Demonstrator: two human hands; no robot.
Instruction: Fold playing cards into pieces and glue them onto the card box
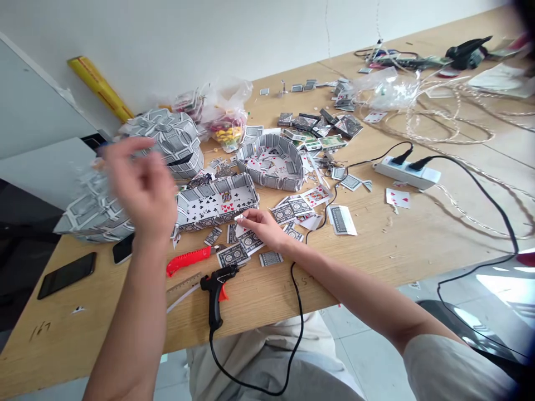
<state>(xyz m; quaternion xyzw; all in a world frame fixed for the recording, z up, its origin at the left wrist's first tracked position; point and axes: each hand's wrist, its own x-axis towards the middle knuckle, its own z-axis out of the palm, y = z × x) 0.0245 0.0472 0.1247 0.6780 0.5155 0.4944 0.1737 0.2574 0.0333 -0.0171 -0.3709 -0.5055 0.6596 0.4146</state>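
My right hand (264, 227) is closed in a pinch on a small white piece of card (239, 219), just in front of a long tray (190, 224) built from playing cards. Raised over the left of the table, my left hand (142, 184) is smeared by motion, its fingers too blurred to read. Patterned playing cards (233, 255) lie below my right hand. Closer to me are a red utility knife (189, 260) and a black hot glue gun (215, 295) lying on its side. Behind the tray stands a heart-shaped card box (288, 182) with loose cards inside.
Folded-card structures (167, 131) fill the left back, beside a plastic bag (229, 122) with yellow and red contents. Two phones lie at left, one a black phone (67, 275). A white power strip (406, 172) and the glue gun's black cord (298, 301) occupy the right and front.
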